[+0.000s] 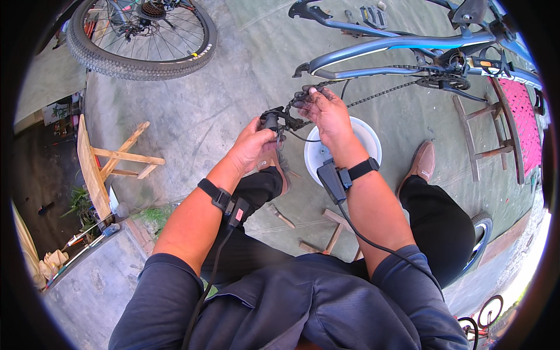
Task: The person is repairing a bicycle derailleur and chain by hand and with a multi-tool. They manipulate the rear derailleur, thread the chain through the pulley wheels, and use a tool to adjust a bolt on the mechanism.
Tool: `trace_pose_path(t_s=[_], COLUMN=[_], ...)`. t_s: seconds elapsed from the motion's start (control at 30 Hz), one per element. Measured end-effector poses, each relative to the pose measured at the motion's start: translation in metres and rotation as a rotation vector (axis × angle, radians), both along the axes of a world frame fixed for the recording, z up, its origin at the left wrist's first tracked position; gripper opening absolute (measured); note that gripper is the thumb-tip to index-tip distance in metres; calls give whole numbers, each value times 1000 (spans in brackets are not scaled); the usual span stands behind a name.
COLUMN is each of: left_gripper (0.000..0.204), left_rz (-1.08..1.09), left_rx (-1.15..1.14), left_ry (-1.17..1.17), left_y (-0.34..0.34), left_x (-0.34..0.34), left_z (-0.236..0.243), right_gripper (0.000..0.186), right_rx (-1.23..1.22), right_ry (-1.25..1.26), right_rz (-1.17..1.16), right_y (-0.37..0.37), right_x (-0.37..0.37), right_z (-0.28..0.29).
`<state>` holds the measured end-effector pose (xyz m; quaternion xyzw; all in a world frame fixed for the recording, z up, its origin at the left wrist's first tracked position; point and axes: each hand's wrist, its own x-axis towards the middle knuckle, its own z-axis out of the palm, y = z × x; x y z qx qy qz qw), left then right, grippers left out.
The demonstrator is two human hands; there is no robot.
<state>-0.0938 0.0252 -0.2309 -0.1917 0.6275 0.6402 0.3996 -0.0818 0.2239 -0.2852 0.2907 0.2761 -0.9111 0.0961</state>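
Between my hands hangs a black rear derailleur (270, 121), off the bike frame. My left hand (254, 143) is closed round its body. The fingers of my right hand (328, 114), darkened with grease, pinch the bicycle chain (379, 94) just to the right of the derailleur. From there the chain runs right to the chainring (442, 81) on the blue bike frame (402, 42), whose rear end has no wheel in it. A thin black cable curves below the derailleur. Exactly how the chain sits in the derailleur cage is too small to tell.
A white bucket (376, 139) stands under my right forearm. At the far left lies a bicycle wheel (140, 71). Wooden stools (93, 172) stand to the left, and a pink-topped stool (519, 111) to the right. A brush (282, 216) lies between my feet; a pedal (373, 17) lies behind the frame.
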Motion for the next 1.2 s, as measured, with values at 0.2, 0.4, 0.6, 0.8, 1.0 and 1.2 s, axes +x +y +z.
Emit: trace_pose_path(t_s=[0.2,0.4,0.6,0.8,1.0,1.2], left_gripper=[40,47,44,52,55,72], left_rz=[-47,-149,-267,-387,-411,-327], left_rx=[-62,-145,-267,-370,-317,-212], left_ry=[90,157,97,137,100,34], left_y=[3,10,20,35,39,28], left_x=[1,2,-2,-7,-9,-12], left_z=[1,5,8,11,12,13], right_gripper=[17,17,25,41,43,51], right_rx=[22,-14,116,210,185,183], right_ry=[-15,-2,34,180,173,163], right_rz=[-7,-8,76,129,221,203], right_y=[0,0,4,4,11,11], right_x=[1,4,11,19,22,19], right_z=[2,1,-2,-8,-12,-4])
